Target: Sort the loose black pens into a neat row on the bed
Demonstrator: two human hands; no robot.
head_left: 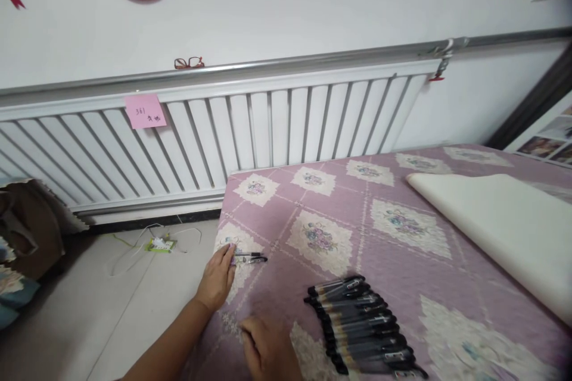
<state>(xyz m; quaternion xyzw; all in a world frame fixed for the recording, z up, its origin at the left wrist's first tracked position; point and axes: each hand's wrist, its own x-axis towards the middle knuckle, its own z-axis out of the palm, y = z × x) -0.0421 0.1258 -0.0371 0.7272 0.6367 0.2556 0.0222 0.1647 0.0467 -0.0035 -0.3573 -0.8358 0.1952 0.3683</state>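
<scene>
My left hand (pixel 218 277) is at the left edge of the cloth-covered surface, its fingers closed on the near ends of a few black-capped pens (pixel 251 258). The other ends of these pens point right, over a pale flower patch. Lower down, close to the front, my right hand (pixel 271 348) is curled and blurred; its fingertips are hidden, so what they hold, if anything, does not show. To its right lies a long row of clear pens with black caps (pixel 364 327), laid side by side and slightly smeared by motion.
The purple flowered cloth (pixel 277 292) covers the surface. A cream padded sheet (pixel 496 220) lies at right. Behind runs a white radiator (pixel 277 125) with a pink note (pixel 145 111); glasses (pixel 189 63) rest on the pipe. A power strip with cables (pixel 161 244) lies on the floor.
</scene>
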